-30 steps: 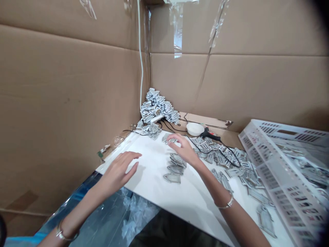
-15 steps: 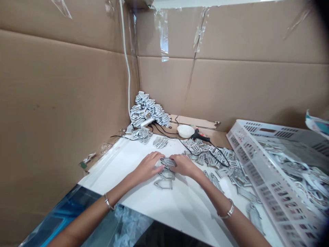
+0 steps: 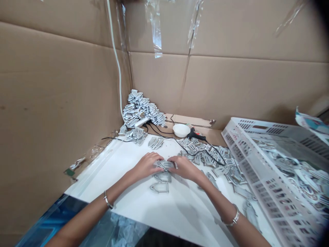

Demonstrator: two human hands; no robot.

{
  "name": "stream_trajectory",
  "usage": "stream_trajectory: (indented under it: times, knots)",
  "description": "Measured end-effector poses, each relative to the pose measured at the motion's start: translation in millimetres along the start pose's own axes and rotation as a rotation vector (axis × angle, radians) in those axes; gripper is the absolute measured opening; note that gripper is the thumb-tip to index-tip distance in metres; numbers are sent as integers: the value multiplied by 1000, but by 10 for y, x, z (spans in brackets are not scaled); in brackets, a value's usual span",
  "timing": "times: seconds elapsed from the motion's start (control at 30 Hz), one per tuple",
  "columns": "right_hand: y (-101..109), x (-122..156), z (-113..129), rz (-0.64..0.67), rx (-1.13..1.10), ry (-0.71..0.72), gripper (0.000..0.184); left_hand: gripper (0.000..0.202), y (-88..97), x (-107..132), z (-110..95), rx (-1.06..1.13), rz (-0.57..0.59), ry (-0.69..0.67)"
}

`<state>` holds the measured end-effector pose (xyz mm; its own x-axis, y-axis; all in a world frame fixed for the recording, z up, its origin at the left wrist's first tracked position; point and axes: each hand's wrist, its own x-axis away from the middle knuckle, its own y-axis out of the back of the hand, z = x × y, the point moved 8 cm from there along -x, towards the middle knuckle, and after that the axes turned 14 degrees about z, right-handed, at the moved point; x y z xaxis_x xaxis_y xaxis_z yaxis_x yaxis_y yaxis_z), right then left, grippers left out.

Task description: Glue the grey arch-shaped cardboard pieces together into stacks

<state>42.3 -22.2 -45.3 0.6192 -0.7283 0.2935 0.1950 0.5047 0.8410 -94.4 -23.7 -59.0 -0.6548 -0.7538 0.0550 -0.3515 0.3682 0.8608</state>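
Observation:
My left hand (image 3: pixel 147 166) and my right hand (image 3: pixel 185 168) face each other over the white tabletop. Between them is a grey, flat cut-out piece (image 3: pixel 166 165) with one pointed end, gripped at its two ends by curled fingers and thumbs. Just below it lies a similar grey piece (image 3: pixel 163 177), partly overlapped. Closest to me rests an open arch-shaped outline piece (image 3: pixel 159 187), flat on the white surface (image 3: pixel 144 202). A small row of like pieces (image 3: pixel 155 142) lies beyond my left hand.
A tall pile of stacked pieces (image 3: pixel 144 106) fills the back corner. Loose pieces (image 3: pixel 208 156) spread at right, near a white bowl (image 3: pixel 181 130), a black-handled glue gun (image 3: pixel 196 134) and its cable. A white plastic crate (image 3: pixel 253 178) stands at right; cardboard walls (image 3: pixel 231 85) enclose the table.
The view has shifted slightly, moving the scene a little left. Both hands stay on the grey piece, which now shows more between the fingers.

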Motion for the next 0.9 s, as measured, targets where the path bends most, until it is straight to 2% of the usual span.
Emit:
stream_trajectory:
  times: [0.23,0.43,0.63,0.8,0.9]
  knots:
    - [60,44,22,32,52,-12,29,35,7,-42,1,84,-35,6]
    - [73,42,24,63,74,-25,28,44,-74,-88,62,112,-17,19]
    - [67,19,-28,74,75,-11,27,33,-169,-130,156,138,-49,-9]
    - [94,40,-65,69,100,-23,29,28,-141,-113,171,172,-77,-22]
    - [106,53,-63,59,103,-16,29,34,-130,-107,154,210,-96,-33]
